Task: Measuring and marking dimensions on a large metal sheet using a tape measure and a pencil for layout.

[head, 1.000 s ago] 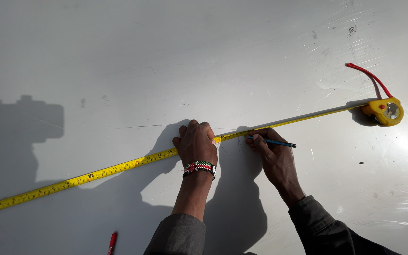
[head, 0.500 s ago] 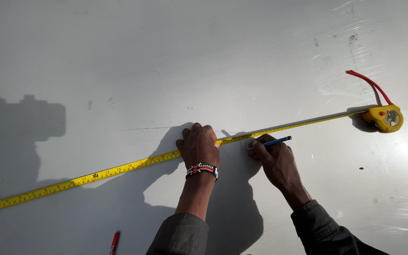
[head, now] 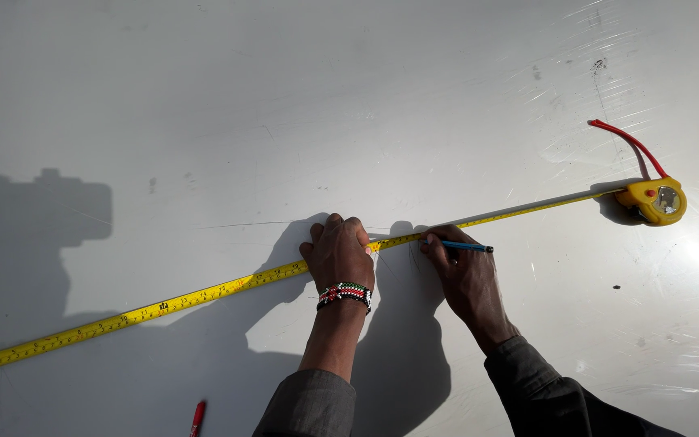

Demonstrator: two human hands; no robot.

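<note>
The left hand [head: 339, 253], a beaded bracelet [head: 345, 294] at its wrist, lies palm down with fingers curled on the yellow tape measure blade [head: 204, 295], pinning it flat to the white sheet worktop [head: 285, 105]. Just to the right of that hand along the blade, the right hand [head: 463, 275] is closed around a blue pencil [head: 461, 245], which lies nearly level, its free end pointing away towards the case and its working end hidden under the fingers right at the blade's edge. A second ago the pencil sat a little further along the blade from the left hand; it has since been drawn in closer and the right hand has settled lower onto the sheet, while the left hand has kept its place, so the marking end looks, as far as one can judge, brought up to a chosen reading on the blade. From the left hand the blade runs down and left to the picture's edge, and up and right to the yellow case [head: 653, 200] with its red wrist loop [head: 620, 142], well apart. A red pen [head: 196, 417] lies below the blade, left of the left forearm, untouched
</note>
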